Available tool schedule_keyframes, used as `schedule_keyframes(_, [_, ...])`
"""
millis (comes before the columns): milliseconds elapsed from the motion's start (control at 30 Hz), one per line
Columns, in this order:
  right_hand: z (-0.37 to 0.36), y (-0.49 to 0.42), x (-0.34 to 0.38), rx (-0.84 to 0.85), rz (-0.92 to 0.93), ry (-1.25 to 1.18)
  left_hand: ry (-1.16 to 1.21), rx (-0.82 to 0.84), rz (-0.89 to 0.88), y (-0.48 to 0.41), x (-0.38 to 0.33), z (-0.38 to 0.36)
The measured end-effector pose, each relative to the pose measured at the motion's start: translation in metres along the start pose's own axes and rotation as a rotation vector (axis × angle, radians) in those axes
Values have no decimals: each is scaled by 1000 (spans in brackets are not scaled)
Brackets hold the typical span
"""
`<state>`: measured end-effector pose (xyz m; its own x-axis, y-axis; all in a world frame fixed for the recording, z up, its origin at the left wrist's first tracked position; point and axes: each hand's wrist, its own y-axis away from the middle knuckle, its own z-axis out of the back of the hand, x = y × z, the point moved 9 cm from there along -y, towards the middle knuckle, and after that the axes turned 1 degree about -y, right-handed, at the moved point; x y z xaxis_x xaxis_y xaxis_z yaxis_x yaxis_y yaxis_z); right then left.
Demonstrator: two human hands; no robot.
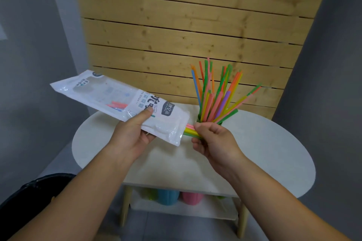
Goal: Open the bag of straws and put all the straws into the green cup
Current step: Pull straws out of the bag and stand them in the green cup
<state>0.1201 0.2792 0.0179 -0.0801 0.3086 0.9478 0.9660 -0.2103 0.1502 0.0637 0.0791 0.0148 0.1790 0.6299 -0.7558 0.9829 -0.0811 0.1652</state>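
While the left hand point(133, 135) grips the white bag point(109, 94), thumb on top, the right hand point(213, 139) curls around a bunch of straws point(191, 131) sticking from its open end. Just behind, coloured straws point(215, 96) fan from the green cup point(198, 119), mostly hidden by that hand, on a white table point(274, 152). A blue cup point(168, 196) and pink cup point(193, 197) stand beneath.

White plastic bag point(117, 101), print running sideways: small boxed word "Drink" mid-pack, w/ "Straw" in thin Eng. letters nearby and large Chinese chars incl. 吸管 between them. Dark badge carries white Chinese chars, approx. 亿品; rest too blurred. Round logo at far end unreadable.
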Motion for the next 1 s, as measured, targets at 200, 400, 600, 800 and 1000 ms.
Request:
schedule_keyframes(200, [16,1,6,-44,-5,-93,64,-16,63,2,9,0])
schedule_keyframes(400, [-1,8,2,62,-30,-591,158,-47,106,7,26,-9])
schedule_keyframes(600, [-1,4,-3,17,62,-439,218,-82,143,12,41,-12])
schedule_keyframes(800, [9,0,10,-64,243,-88,286,-77,150,16,48,-17])
schedule_keyframes(1000, [0,3,13,13,195,-139,296,-84,118,16,51,-18])
